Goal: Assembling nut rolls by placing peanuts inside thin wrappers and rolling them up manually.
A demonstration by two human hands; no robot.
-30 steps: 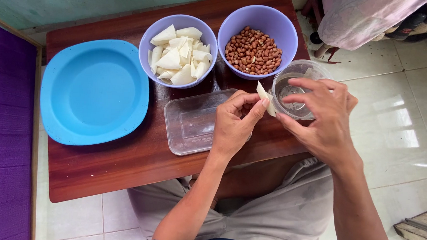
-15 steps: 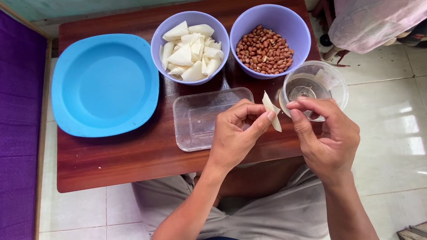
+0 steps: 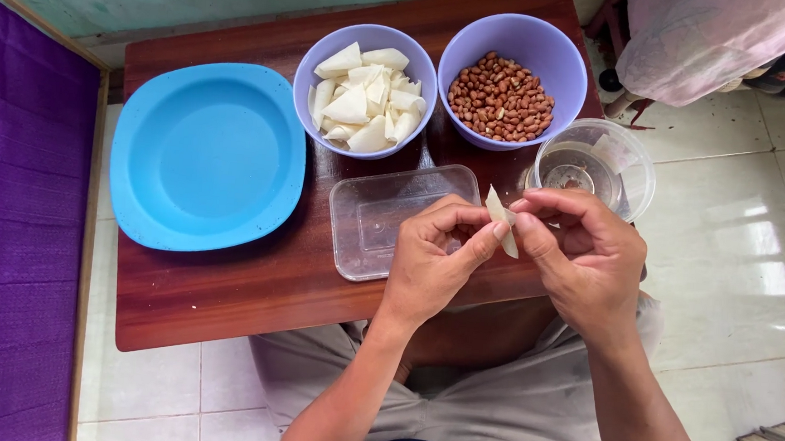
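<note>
Both hands meet over the front edge of a small brown wooden table (image 3: 224, 301). My left hand (image 3: 430, 268) and my right hand (image 3: 581, 255) pinch one small white folded wrapper piece (image 3: 501, 220) between their fingertips. Just behind the hands lies an empty clear rectangular plastic container (image 3: 375, 215). A clear round bowl (image 3: 627, 171) with a little liquid stands right behind my right hand.
A purple bowl (image 3: 316, 61) holds several white folded wrapper pieces. A second purple bowl (image 3: 548, 48) holds brown peanuts. A large blue plate (image 3: 206, 155) lies at the left. Purple cloth (image 3: 11, 224) borders the left; white floor tiles surround the table.
My right hand has come away from the clear round bowl, and both hands with the white piece have moved nearer the table's front edge.
</note>
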